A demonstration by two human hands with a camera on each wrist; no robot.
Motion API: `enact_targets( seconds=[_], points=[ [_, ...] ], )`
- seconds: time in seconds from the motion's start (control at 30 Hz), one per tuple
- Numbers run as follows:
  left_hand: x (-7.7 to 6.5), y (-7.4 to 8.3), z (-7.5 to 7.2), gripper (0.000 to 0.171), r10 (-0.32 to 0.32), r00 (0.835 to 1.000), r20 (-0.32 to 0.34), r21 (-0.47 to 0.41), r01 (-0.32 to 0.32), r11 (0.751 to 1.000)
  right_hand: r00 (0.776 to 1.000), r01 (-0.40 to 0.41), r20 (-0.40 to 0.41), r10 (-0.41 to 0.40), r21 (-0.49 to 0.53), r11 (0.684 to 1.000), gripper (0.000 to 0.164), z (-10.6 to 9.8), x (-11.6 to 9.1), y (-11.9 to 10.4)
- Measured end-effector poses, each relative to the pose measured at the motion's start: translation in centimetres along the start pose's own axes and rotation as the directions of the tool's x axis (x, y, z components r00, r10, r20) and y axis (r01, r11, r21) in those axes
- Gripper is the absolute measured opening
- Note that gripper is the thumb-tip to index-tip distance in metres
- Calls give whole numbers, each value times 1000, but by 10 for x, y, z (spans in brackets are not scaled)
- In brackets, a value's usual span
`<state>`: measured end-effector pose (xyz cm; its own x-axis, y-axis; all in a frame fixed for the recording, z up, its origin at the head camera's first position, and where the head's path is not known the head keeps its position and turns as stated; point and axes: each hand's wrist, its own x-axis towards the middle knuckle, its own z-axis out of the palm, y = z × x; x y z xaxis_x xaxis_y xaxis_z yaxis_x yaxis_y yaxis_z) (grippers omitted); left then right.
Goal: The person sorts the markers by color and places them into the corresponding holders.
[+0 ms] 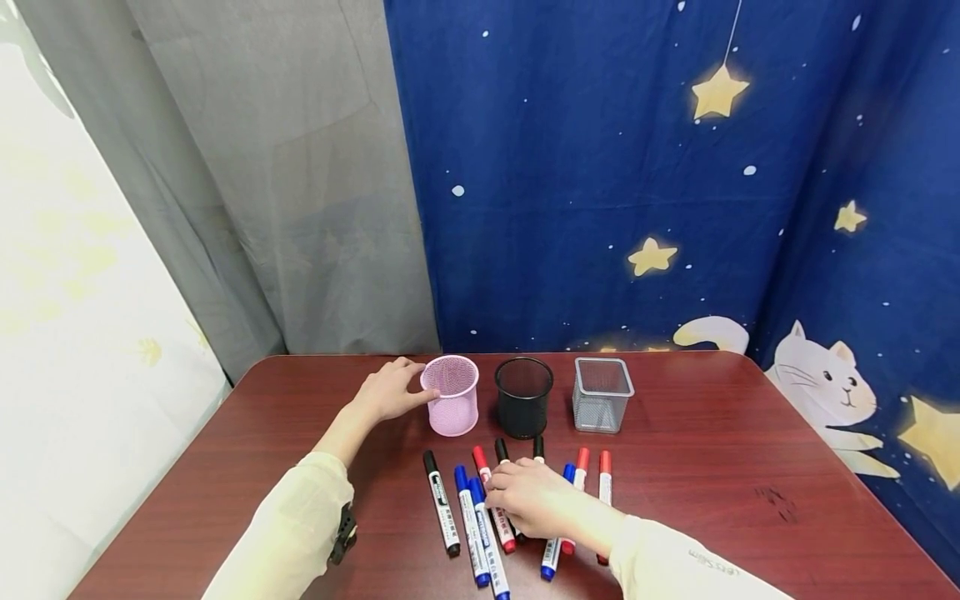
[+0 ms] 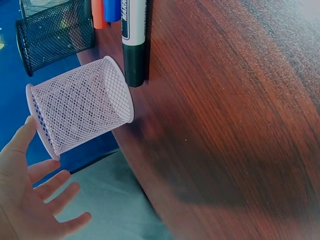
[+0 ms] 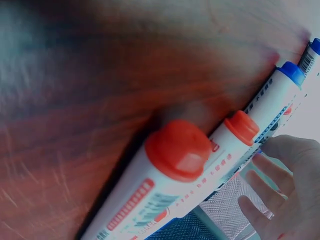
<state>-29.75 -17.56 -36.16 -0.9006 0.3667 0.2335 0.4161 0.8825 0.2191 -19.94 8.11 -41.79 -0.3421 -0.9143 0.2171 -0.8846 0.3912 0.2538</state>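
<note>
A pink mesh pen cup (image 1: 453, 414) stands at the back of the table. My left hand (image 1: 392, 389) is at its left side, thumb at the rim. In the left wrist view the other fingers (image 2: 56, 184) spread loosely beside the cup. My right hand (image 1: 534, 498) lies low over the row of markers, covering parts of a red-capped marker (image 1: 480, 458) and two black-capped ones, including one black marker (image 1: 538, 450). In the right wrist view its fingers (image 3: 270, 192) are apart and loosely bent, beyond a near red marker (image 3: 180, 150).
A black mesh cup (image 1: 522, 408) and a square grey mesh holder (image 1: 602, 400) stand right of the pink cup. A black marker (image 1: 441, 504), two blue markers (image 1: 471, 525), another blue marker (image 1: 551, 558) and two red markers (image 1: 605, 475) lie in front. Curtains (image 1: 600, 167) hang behind the table.
</note>
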Motion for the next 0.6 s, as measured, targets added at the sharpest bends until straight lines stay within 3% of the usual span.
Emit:
enact_targets(
  seconds=[0.17, 0.6],
  points=[
    [0, 5, -3, 59, -30, 999, 27, 16, 29, 999, 999, 42, 2, -41, -39, 998, 20, 4, 5, 0],
    [0, 4, -1, 59, -32, 999, 34, 32, 31, 999, 989, 148, 49, -141, -214, 966, 19, 5, 13, -5]
  ],
)
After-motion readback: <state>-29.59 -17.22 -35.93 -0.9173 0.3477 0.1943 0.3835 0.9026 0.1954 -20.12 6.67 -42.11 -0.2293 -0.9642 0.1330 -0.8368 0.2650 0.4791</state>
